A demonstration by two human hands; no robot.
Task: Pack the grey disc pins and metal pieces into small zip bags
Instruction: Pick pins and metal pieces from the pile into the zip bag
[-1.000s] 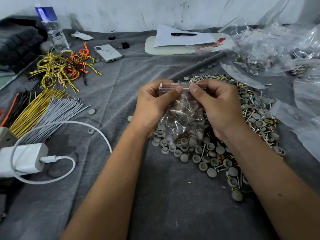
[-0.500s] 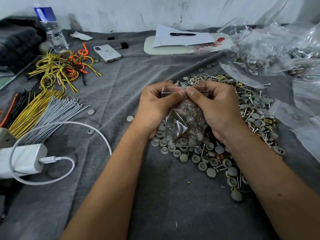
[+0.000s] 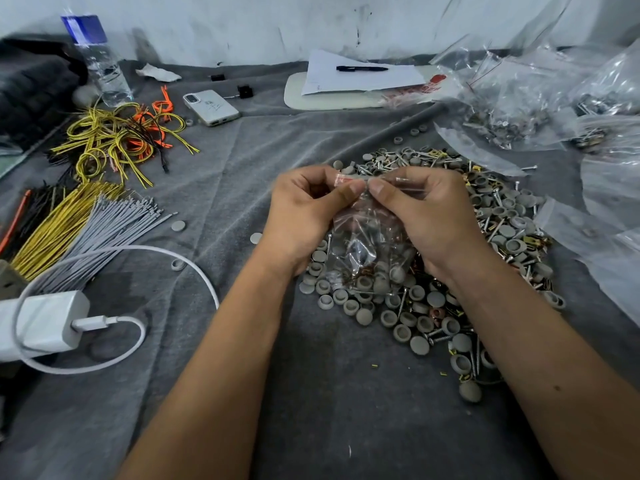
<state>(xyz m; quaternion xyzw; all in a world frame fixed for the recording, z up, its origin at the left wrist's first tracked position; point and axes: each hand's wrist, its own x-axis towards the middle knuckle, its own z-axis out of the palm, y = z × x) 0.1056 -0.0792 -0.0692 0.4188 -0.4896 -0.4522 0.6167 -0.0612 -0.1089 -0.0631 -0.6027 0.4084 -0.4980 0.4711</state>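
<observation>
Above the heap of grey disc pins (image 3: 415, 306) on the grey cloth (image 3: 311, 393), the small zip bag (image 3: 367, 244) hangs between both hands. The left hand (image 3: 304, 216) and the right hand (image 3: 429, 216) pinch its top edge, thumbs almost touching. Screws lie inside the bag. A phone (image 3: 210, 107), a bottle (image 3: 98, 60) and yellow wires (image 3: 114, 140) lie far left. No writing can be read.

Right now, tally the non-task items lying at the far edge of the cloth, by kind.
Water bottle: 1
Phone: 1
Pen: 1
Small black clips: 2
Total: 5
</observation>
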